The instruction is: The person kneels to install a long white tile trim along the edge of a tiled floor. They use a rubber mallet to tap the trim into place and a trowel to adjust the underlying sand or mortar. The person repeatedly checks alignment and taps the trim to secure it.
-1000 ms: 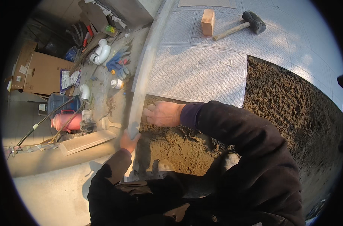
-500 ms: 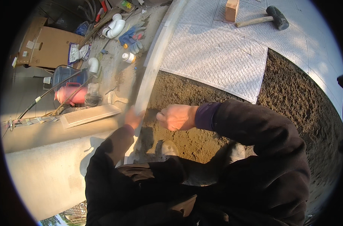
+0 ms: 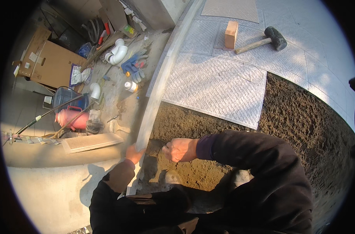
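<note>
My left hand [image 3: 134, 153] rests against the near end of a long grey stone strip [image 3: 158, 93] that borders the sand bed. Whether its fingers grip the strip is hidden. My right hand [image 3: 180, 149] is curled into a fist just above the brown sand bed [image 3: 302, 128], a little right of the strip, and nothing shows in it. A large ribbed white paving tile [image 3: 216, 89] lies on the sand beyond both hands. My dark sleeves fill the lower part of the view.
A rubber mallet [image 3: 271, 38] and a wooden block [image 3: 231, 34] lie on the laid tiles at the back. To the left are a cardboard box [image 3: 49, 64], white pipe fittings [image 3: 117, 54], a red flask [image 3: 71, 119], a brush [image 3: 118, 126] and a loose tile [image 3: 91, 142].
My right hand has drawn back toward me across the sand, away from the tile's near edge. My left hand has stayed on the strip. My head has tilted, shifting the view.
</note>
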`<state>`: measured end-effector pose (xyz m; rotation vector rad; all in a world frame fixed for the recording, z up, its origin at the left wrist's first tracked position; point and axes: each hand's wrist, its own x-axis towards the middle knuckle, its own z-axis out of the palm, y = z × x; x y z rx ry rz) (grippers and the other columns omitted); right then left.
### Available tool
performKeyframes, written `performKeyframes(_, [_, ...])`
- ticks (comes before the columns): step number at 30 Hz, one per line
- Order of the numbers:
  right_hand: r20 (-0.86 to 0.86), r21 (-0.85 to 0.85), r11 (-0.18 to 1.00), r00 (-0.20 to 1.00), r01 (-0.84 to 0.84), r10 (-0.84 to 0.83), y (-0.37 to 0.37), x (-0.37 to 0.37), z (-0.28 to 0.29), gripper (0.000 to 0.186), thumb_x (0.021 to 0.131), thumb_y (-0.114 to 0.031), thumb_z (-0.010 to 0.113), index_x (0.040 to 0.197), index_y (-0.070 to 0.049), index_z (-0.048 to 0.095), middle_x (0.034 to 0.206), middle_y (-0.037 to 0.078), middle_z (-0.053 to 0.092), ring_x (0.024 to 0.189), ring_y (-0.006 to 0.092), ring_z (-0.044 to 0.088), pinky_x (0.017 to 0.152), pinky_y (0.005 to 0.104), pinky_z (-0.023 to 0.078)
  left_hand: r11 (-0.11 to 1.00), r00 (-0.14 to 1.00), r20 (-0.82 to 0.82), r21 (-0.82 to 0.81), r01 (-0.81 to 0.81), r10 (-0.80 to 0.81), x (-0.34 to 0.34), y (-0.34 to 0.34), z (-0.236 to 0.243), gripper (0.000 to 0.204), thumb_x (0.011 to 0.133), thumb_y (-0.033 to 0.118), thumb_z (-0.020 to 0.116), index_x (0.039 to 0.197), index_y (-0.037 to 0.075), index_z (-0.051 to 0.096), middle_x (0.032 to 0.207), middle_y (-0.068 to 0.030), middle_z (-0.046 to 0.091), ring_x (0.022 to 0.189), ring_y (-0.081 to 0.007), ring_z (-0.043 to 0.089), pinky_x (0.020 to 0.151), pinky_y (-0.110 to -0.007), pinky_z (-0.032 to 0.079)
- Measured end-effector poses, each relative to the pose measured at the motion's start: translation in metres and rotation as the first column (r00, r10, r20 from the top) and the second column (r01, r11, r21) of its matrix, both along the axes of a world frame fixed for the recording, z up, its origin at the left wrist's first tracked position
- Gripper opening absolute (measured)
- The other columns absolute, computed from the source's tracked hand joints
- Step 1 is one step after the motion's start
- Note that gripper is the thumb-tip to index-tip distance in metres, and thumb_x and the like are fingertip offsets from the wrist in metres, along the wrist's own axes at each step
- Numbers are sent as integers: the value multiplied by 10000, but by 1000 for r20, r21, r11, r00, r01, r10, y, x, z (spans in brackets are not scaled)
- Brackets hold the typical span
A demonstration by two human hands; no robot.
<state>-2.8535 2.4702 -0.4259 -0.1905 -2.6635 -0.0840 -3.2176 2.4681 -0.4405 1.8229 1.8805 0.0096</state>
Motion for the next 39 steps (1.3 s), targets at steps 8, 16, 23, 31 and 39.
performKeyframes(8, [9,-52,998,1000,19,-18,-1,4,4,139,795,-155,629,753,-26,664,799,87,615,689,231,669,580,381,530,1000,999,33,8,30,-30,-5,0,-3,471,881,300,789,1210,-25,698,1127,-250,745,1083,-409,705,951,-466,540])
performKeyframes(16, [92,-102,995,996,-7,16,6,6,9,146,835,-161,625,861,-18,626,873,86,572,733,224,628,588,365,524,998,997,-72,-55,-20,16,-8,-1,-5,544,885,343,789,1250,-40,664,1188,-269,719,1147,-421,672,1001,-473,512])
performKeyframes(23, [52,-170,985,998,-29,38,1,6,4,124,813,-165,620,815,-42,604,859,91,549,753,254,599,666,382,519,997,999,25,-73,-39,41,6,0,7,518,910,344,768,1288,0,685,1198,-235,738,1142,-398,691,990,-447,526])
performKeyframes(31, [-15,-173,985,1000,-17,14,0,3,3,118,804,-164,630,781,-52,659,875,91,583,758,244,635,663,373,534,1000,1000,0,-8,-2,2,6,-1,6,448,893,225,792,1230,-51,691,1118,-211,769,1065,-299,743,936,-411,554])
performKeyframes(39, [40,-74,996,998,42,-39,-1,4,5,135,788,-161,632,726,-56,689,857,92,604,752,236,657,645,371,546,1000,1000,-11,-9,20,-20,9,0,8,451,911,323,763,1216,-6,714,1150,-246,741,1099,-420,689,953,-459,534])
